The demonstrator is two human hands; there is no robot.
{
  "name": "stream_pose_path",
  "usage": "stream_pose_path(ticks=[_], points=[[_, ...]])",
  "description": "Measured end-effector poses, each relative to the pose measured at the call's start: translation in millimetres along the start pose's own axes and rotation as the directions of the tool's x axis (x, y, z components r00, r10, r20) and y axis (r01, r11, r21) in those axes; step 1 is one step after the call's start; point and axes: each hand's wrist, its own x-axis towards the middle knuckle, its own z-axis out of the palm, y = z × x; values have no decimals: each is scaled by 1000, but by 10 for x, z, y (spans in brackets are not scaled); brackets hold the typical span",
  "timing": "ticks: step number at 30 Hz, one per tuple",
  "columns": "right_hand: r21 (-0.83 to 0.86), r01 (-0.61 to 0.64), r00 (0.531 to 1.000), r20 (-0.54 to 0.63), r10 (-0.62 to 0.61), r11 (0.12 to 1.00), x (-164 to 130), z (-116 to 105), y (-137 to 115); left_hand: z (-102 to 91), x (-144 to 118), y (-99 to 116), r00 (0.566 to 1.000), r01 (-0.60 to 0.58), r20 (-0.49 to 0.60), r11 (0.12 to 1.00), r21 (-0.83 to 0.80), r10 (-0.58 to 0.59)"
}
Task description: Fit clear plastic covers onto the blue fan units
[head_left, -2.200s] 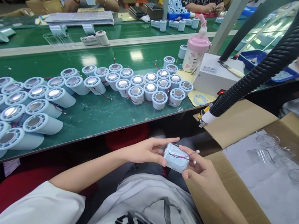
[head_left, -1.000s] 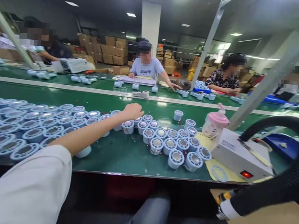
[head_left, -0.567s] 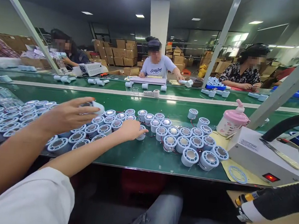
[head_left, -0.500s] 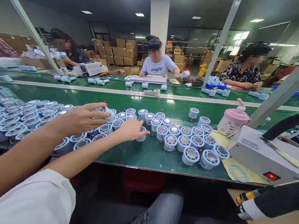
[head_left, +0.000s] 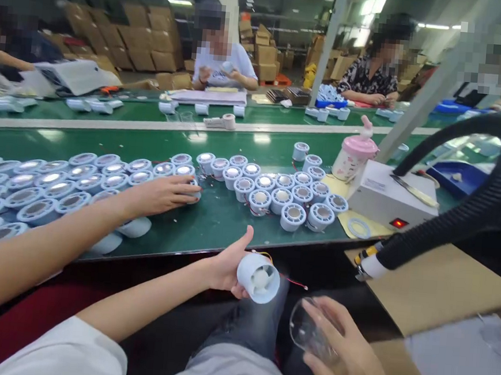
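My left hand (head_left: 227, 266) grips a pale blue cylindrical fan housing (head_left: 259, 278) over my lap, its open end facing me and thin red wires trailing to the right. My right hand (head_left: 345, 362) holds a clear round plastic cover (head_left: 308, 332) just below and to the right of the housing; the two parts are apart. Many like housings (head_left: 271, 192) stand in rows on the green conveyor belt (head_left: 213, 219) in front of me.
Another person's bare arm reaches in from the left, its hand (head_left: 163, 195) on the housings on the belt. A pink bottle (head_left: 352, 156) and a white box unit (head_left: 391, 195) stand at right. A black corrugated hose (head_left: 456, 221) hangs over an open cardboard box (head_left: 438, 283). People work across the belt.
My left hand has lifted one housing off the belt and drawn it back over my lap. My right hand has come into view holding a clear cover. My view has tilted down.
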Motion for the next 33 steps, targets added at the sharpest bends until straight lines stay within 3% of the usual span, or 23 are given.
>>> stream_pose_path(ticks=[3, 8, 10, 14, 16, 18, 21, 25, 28, 33], points=[[-183, 19, 999, -32, -26, 983, 91, 63, -252, 179, 193, -114, 954, 187, 266, 967, -174, -137], [-352, -43, 994, 80, 76, 935, 233, -26, -350, 310, 336, -56, 903, 160, 408, 987, -21, -138], [-390, -56, 988, 111, 108, 919, 246, -49, -329, 360, 339, -3, 894, 130, 420, 987, 90, -156], [-482, -105, 970, 141, 196, 870, 257, -25, -262, 461, 247, 137, 926, -1, 353, 933, 360, -135], [-398, -141, 953, 192, 233, 906, 258, -22, -231, 498, 171, 203, 943, -127, 330, 875, 468, -39], [-200, -216, 938, 229, 259, 956, 257, -43, -211, 521, 98, 240, 947, -289, 292, 751, 594, 133], [121, -369, 910, 250, 331, 922, 256, -95, -212, 537, 26, 225, 903, -411, 235, 562, 718, 361], [301, -490, 867, 260, 424, 818, 246, -120, -254, 535, 35, 131, 856, -439, 143, 553, 708, 496], [345, -517, 855, 178, 487, 783, 216, -99, -271, 511, 104, 44, 819, -480, 107, 569, 668, 564], [508, -510, 824, 59, 564, 693, 163, -86, -210, 469, 214, -68, 779, -551, 202, 494, 672, 594]])
